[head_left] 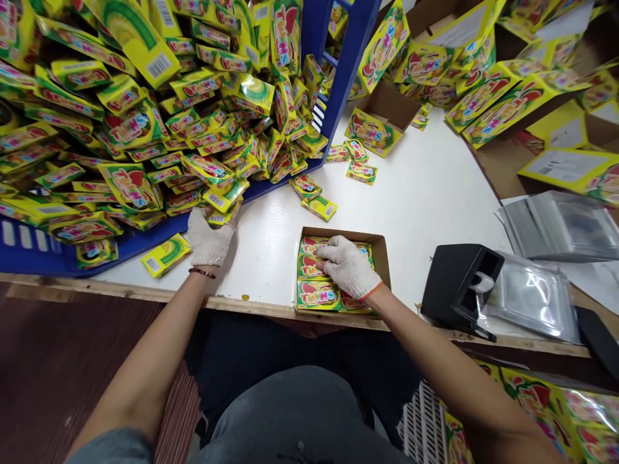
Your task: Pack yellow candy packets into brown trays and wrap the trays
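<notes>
LH: pk btwn thumb/fingers | RH: pks under fingers, in bx

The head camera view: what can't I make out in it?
In the head view:
Some packets in the carton: hidden under the right hand.
Left hand: its grip is partly hidden by packets.
Blue basket: cut off by the left and top edges.
Its lower packets: buried under others.
Barcode digits: too small.

Before you stands a white-topped worktable, glossy with reflected light and edged in bare wood; dark reddish-brown flooring spreads below on your left.
</notes>
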`<state>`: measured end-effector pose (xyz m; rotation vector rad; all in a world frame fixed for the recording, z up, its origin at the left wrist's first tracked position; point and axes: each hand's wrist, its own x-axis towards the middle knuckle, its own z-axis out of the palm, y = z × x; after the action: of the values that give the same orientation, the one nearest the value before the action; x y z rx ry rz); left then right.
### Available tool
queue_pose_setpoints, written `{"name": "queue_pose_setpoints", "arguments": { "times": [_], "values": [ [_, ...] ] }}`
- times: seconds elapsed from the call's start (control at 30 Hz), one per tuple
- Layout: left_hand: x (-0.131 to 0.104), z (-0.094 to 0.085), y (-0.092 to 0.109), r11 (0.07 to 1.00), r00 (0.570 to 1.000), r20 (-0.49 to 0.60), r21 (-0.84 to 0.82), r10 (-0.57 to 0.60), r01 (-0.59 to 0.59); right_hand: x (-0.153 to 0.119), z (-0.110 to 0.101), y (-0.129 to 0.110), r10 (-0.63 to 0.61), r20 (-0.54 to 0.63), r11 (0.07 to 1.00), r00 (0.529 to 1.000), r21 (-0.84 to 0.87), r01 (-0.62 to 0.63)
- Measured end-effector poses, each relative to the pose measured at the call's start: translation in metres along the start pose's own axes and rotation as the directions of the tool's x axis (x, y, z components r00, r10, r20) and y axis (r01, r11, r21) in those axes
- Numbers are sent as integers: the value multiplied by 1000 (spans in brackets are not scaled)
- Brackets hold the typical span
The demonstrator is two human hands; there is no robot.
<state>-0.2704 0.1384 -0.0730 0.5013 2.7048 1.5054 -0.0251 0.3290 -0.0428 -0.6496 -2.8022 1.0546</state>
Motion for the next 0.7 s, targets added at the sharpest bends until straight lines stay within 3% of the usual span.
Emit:
{"name": "queue_pose_setpoints", "arguments": {
  "times": [0.1,0.17,0.23,0.33,0.4,0.5,0.7],
  "values": [
    [-25,0,13,989,994,31,-102,-103,105,-1,-4,-2,-16,38,999,999,-30,17],
    [-46,1,25,954,977,138,-233,-161,190,-2,-7,-1,-19,54,999,998,-31,20],
    [-65,2,39,828,924,306,-439,-228,350,-4,-9,0,-47,80,997,996,-60,52],
    [-83,4,68,532,807,547,-625,-223,571,-5,-9,0,-90,127,978,988,-173,112],
    [-89,5,89,448,769,616,-646,-172,618,-3,-9,0,-91,139,970,986,-210,119],
    [-92,8,111,385,750,654,-669,-102,636,1,-12,5,-26,134,994,991,-100,39],
    [-97,13,114,358,732,678,-668,-67,652,5,-32,18,226,113,951,968,191,-244]
  ]
}}
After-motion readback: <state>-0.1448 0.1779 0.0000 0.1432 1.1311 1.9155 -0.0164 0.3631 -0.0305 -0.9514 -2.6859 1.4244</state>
